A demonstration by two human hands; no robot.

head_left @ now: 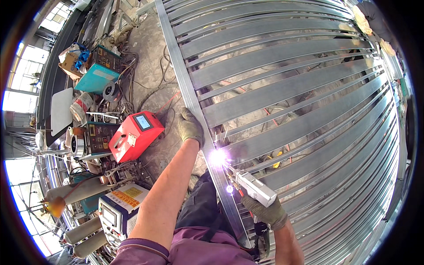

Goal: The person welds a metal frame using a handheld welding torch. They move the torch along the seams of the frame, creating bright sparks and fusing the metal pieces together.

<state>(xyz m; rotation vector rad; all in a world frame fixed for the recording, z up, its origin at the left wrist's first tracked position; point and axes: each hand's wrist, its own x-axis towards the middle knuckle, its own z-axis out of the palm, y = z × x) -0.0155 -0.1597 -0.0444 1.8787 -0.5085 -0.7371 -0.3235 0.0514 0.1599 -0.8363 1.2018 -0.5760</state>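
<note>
1. Head view: slatted metal panel (260, 99) fills the middle and right; its long side rail (182, 66) runs beside the person's legs.
2. Right gloved hand (266, 212): fingers wrapped around the handheld welding gun (256, 187), over the slats, nozzle aimed at the rail.
3. Bright weld glare (218, 157) at the nozzle tip, on the rail near a slat end; exact contact washed out.
4. Left gloved hand (191, 127): against the rail's outer edge, just beyond the glare; can't tell whether fingers grip or only rest.
5. Left side: red box (137, 137) with 1 screen, on the floor; teal machine (98, 75) farther off, wire spool (111, 91) beside it.
6. Lower left: white-and-blue cabinet (119, 210), near 3 gas cylinders (77, 190).
7. Loose cables (159, 92) between red box and rail.
</note>
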